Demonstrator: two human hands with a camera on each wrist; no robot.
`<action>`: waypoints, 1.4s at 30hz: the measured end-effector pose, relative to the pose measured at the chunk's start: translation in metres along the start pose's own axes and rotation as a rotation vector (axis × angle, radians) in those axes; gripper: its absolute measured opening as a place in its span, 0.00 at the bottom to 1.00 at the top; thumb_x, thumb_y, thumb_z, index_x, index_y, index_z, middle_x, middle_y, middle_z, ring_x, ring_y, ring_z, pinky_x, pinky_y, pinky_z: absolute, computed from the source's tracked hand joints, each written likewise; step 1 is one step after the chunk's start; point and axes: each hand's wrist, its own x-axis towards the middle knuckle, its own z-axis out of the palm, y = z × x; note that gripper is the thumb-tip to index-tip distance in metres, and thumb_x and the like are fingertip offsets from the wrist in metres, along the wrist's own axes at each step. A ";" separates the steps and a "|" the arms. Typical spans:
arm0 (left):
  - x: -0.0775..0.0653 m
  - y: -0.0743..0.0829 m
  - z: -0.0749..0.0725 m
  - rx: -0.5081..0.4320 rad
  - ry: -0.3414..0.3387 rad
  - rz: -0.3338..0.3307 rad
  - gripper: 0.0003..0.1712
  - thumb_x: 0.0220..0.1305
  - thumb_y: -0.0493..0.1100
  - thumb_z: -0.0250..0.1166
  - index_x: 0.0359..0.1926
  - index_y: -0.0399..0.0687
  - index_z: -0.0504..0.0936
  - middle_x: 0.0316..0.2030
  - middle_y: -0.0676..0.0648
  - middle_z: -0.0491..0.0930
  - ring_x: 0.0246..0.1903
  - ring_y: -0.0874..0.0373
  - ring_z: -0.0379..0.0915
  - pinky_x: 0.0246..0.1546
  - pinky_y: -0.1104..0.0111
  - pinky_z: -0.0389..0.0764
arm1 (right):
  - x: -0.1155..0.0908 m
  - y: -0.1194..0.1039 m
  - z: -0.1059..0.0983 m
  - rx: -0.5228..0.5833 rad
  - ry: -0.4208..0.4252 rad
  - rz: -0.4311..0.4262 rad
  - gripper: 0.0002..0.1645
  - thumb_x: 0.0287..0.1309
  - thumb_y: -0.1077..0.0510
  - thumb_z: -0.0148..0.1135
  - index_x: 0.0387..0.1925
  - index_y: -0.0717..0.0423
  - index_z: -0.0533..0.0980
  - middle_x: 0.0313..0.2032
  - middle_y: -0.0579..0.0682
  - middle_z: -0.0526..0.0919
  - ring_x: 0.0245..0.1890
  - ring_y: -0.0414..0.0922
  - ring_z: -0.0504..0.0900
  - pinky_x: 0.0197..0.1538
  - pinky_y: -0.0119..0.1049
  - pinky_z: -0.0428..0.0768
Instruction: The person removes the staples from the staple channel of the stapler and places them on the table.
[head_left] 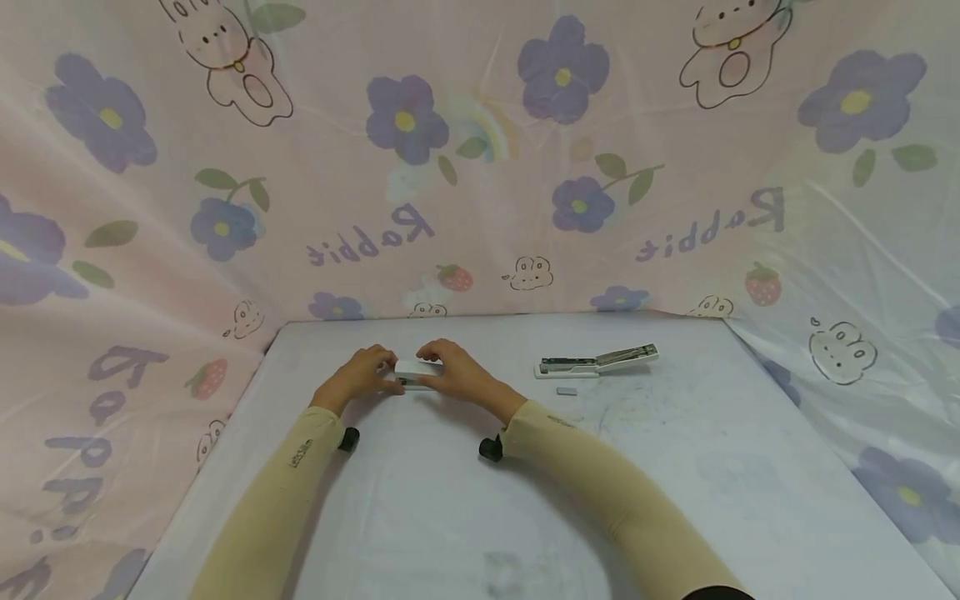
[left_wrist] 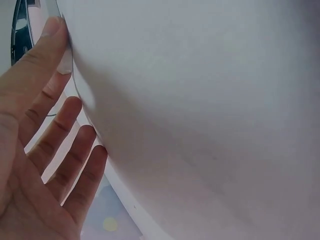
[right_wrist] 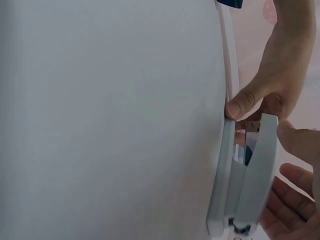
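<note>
- The white stapler (head_left: 408,367) sits on the far part of the counter (head_left: 420,500), left of the middle, directly between your two hands.
- Your left hand (head_left: 360,375) pinches the stapler's left end, thumb on the near side and low by the base (right_wrist: 220,195), with the outer fingers spread loosely.
- Your right hand (head_left: 461,379) holds the cover (right_wrist: 261,165) from the other side, thumb on one face and fingers behind it.
- Cover and base stand apart, the gap wider towards your left hand, with a metal part (right_wrist: 253,126) showing inside.
- Expect a stiff, fairly light body; the cover should swing about its hinge, probably against some spring.
- The white shell looks smooth, so it may slip if you hold it by the fingertips alone; take the base low and flat against the counter, and the cover by its sides.
- Keep your thumb out of the gap, which could pinch.
- Right of your hands, the opened stapler (head_left: 594,367) would likely flop if lifted by its arm; grip its base.
- The small grey strip (head_left: 566,391) just before it, perhaps staples, could snap: pinch it lightly lengthwise.
</note>
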 end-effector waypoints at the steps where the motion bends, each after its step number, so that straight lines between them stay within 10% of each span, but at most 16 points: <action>1: 0.000 0.001 0.000 0.004 0.001 0.001 0.27 0.63 0.51 0.81 0.56 0.43 0.83 0.63 0.38 0.76 0.63 0.36 0.68 0.67 0.36 0.73 | 0.002 0.000 0.002 0.006 0.000 -0.002 0.28 0.70 0.53 0.74 0.65 0.60 0.77 0.61 0.55 0.82 0.62 0.50 0.81 0.68 0.42 0.79; 42: 0.003 0.008 -0.002 0.023 -0.025 -0.051 0.25 0.61 0.49 0.82 0.52 0.43 0.83 0.63 0.39 0.76 0.65 0.36 0.67 0.68 0.36 0.72 | 0.016 -0.001 0.015 0.048 -0.045 0.094 0.23 0.71 0.54 0.73 0.61 0.62 0.83 0.54 0.58 0.86 0.53 0.52 0.82 0.57 0.39 0.79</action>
